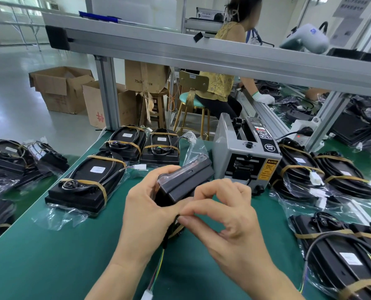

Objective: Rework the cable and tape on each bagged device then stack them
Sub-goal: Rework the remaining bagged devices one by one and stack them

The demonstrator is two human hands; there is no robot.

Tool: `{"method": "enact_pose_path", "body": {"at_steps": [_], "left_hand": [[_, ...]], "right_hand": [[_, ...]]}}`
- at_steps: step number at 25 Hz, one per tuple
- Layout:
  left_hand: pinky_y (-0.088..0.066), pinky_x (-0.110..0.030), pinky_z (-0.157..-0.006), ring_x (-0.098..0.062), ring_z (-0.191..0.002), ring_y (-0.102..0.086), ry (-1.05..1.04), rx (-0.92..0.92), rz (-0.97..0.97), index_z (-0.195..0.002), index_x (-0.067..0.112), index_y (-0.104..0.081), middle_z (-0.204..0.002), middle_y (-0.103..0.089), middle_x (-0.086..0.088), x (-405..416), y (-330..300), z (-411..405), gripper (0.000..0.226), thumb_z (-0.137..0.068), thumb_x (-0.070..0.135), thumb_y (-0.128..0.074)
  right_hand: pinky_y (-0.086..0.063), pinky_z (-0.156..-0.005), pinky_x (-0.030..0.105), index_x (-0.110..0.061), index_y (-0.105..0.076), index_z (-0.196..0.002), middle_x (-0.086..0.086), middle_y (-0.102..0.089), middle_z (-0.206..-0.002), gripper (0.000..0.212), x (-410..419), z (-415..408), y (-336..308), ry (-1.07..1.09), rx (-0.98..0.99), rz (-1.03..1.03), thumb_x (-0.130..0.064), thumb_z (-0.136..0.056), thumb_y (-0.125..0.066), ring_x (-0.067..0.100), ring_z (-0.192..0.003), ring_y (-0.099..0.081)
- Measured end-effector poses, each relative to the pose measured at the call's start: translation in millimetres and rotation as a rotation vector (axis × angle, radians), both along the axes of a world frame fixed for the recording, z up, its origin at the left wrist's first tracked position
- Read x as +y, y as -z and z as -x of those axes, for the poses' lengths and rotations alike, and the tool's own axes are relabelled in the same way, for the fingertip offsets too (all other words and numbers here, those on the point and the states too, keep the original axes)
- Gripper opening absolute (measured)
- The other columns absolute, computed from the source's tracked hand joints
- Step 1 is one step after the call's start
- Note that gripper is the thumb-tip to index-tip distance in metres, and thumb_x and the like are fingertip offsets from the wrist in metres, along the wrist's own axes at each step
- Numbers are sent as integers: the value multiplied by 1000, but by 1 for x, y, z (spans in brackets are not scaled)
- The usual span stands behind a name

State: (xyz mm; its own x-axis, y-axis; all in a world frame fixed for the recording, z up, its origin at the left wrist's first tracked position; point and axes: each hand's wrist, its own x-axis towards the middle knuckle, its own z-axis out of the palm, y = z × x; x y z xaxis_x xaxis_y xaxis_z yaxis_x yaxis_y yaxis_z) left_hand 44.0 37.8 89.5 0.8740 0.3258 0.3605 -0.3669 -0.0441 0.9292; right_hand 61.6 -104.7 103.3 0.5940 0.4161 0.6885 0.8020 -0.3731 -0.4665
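Note:
My left hand [146, 204] grips a black bagged device [184, 180], tilted up on edge above the green mat [50, 267]. My right hand [225, 215] pinches the black cable [169, 237] at the device's lower end between thumb and forefinger. The cable's coloured wires hang down to a white connector [146, 296]. Three taped devices [87, 180] lie to the left on the mat, each with brown tape bands over a coiled cable.
A grey tape dispenser [245, 154] stands just behind the held device. More bagged devices are piled at the right [323, 172], the lower right [344, 256] and the far left [17, 161]. A person sits on a stool [193, 100] beyond the table, with cardboard boxes [61, 87] on the floor.

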Motion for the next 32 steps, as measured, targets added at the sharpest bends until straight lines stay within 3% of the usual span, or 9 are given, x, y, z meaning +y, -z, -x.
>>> {"method": "enact_pose_path", "body": {"at_steps": [4,7,10,13,25,30,32], "left_hand": [[-52,-27,-80,-14,-87,-69,-25,19,-22,-102,32,-68,-94,-74,2,-2,3,4,55,-49,30,-82],[-51,-31,-81,-16,-88,-70,-32,43,-35,-102,34,-67,-95,-74,4,-4,6,5,56,-49,27,-82],[-53,-32,-81,-15,-88,-69,-29,49,-72,-101,38,-67,-94,-73,6,-7,5,7,55,-51,22,-83],[-53,-31,-80,-13,-87,-69,-28,48,-86,-100,39,-66,-94,-73,7,-8,5,7,54,-52,19,-83],[-54,-23,-79,-12,-88,-69,-38,45,-88,-100,38,-66,-94,-73,8,-8,4,7,55,-51,19,-82],[-53,-35,-83,-16,-89,-69,-30,47,-61,-101,37,-67,-94,-73,5,-8,5,6,55,-51,18,-82],[-54,-36,-83,-16,-89,-70,-28,51,-54,-101,37,-67,-94,-74,5,-8,5,6,55,-51,17,-82]], "right_hand": [[-37,-82,16,-25,-70,-68,-9,-56,-81,10,-14,-18,-26,-170,523,-219,-27,-77,-74,5,-82,-55],[-42,-83,25,-25,-72,-66,-11,-60,-82,17,-16,-40,-38,-65,634,-260,-18,-82,-73,5,-81,-57],[-46,-88,31,-20,-74,-71,-6,-62,-87,9,-9,-45,-40,-52,731,-185,-19,-80,-73,9,-85,-59],[-43,-84,25,-22,-73,-71,-9,-61,-88,9,-8,-46,-40,-31,758,-106,-20,-80,-74,6,-87,-59],[-39,-76,20,-23,-71,-68,-7,-60,-93,13,-6,-45,-41,10,802,-84,-21,-81,-73,4,-88,-58],[-41,-67,8,-27,-71,-61,-13,-59,-87,20,-4,-46,-40,15,800,-99,-21,-80,-73,-5,-77,-58],[-42,-71,13,-25,-72,-62,-9,-60,-89,20,-3,-46,-40,-6,832,-128,-19,-81,-72,-2,-77,-58]]}}
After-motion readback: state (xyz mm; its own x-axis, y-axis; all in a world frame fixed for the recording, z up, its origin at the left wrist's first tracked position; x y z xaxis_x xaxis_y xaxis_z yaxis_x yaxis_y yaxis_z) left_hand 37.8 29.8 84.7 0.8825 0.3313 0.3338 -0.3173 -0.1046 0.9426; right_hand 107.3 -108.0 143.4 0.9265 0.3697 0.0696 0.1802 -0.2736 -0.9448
